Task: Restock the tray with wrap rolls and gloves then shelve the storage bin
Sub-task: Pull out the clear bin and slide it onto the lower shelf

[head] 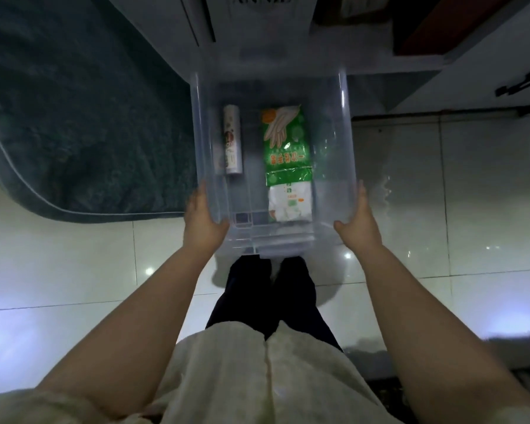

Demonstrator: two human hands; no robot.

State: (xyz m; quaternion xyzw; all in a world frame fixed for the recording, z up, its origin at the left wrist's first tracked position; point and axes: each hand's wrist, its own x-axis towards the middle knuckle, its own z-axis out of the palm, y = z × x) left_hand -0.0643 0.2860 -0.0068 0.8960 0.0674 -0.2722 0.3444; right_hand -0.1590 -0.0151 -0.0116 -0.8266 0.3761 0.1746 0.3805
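Clear plastic bin (343,123) held up off the floor, gripped at the near corners from both sides. Left hand (204,218) pressed flat against the left wall, fingers (196,195) stretched along the outside and thumb hooked near the lower corner. Right hand (360,220) the same on the right wall, fingers (361,191) straight and close together, thumb tucked in at the corner. Both hands clamped on the bin and on nothing else.

Inside the bin, two things lying flat on the bottom, seen through the open top. Wrap roll (232,139) on the left, white with a printed label, lying lengthwise close to the left wall. Pack of gloves (286,148) in the middle, green at the far end with a pale glove drawn on it, white at the near end. Roll and pack apart, a bare strip of bottom between them.

Below the bin, glossy pale tiled floor (441,209) with light spots on it. Dark green rug (74,117) to the left, its rounded corner just beside the bin's left wall. White cabinet (478,65) ahead and to the right, with a dark handle (523,82). Dark trousers (257,301) and a cream top (242,377) straight below, bare forearms reaching forward
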